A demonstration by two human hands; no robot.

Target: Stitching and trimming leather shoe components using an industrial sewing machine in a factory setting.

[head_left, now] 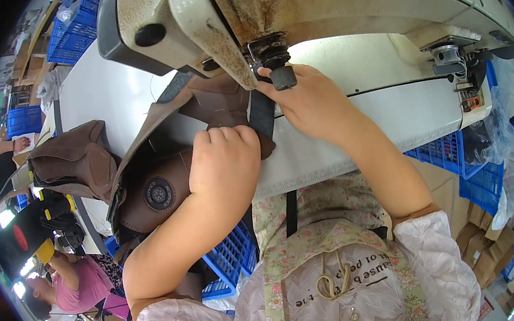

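Note:
A brown leather piece (176,159) with stitched seams and a round dark badge lies bent over the machine table's left part. My left hand (225,160) is closed on its right edge, fingers curled over the leather. Beside those knuckles runs a dark grey strip (261,115). At its upper end, under the sewing machine head (220,34), my right hand (306,97) has thumb and forefinger closed on the strip. A black knob (283,76) on the machine hides part of these fingers. The stitching point cannot be seen.
A similar brown leather piece (74,159) rests at the table's left edge. The machine arm (378,6) spans the far side. Blue crates (232,259) stand below the table and to the right. At the left, a person in a pink top (86,282) sits nearby.

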